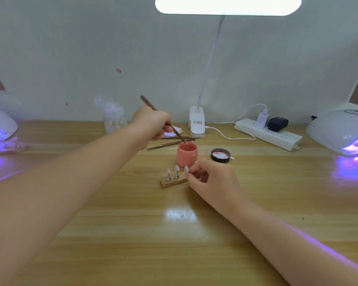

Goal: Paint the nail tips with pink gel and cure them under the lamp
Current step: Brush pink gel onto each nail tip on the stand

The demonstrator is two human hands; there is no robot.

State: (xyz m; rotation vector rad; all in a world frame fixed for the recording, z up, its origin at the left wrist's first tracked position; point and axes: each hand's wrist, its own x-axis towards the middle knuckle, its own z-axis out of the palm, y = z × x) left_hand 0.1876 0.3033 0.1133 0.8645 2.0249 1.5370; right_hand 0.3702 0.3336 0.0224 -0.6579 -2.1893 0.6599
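Over at the far left edge of the wooden table [132,234], a white curing lamp [0,122] glows violet, with a small wooden strip [8,148] of stands lying just in front of its opening. Further right, against the wall, a clear bottle [114,117] stands near the back of the table. The left hand [153,125] reaches across toward the middle, its fingers curled round a thin brown brush [163,119] that slants down to the right, the tip touching the rim or the contents of the open pink gel jar [187,154]; which of the two is not clear. Two more slim tools [171,143] lie on the table just behind the jar. Near the jar, on the side toward the viewer, a small wooden holder [174,182] carries two metal stands, each topped with a clear nail tip [177,168]. The right hand [212,180] rests at the holder's right end, thumb and forefinger pinching a third nail tip [186,168] on its stand. Behind the jar, a clip-on desk lamp [197,122] rises to a bright bar overhead. Right of the jar lies its black lid [220,155], inside facing up. Further right sit a white power strip [269,134] with plugs in it and a second curing lamp [341,131], also lit violet.
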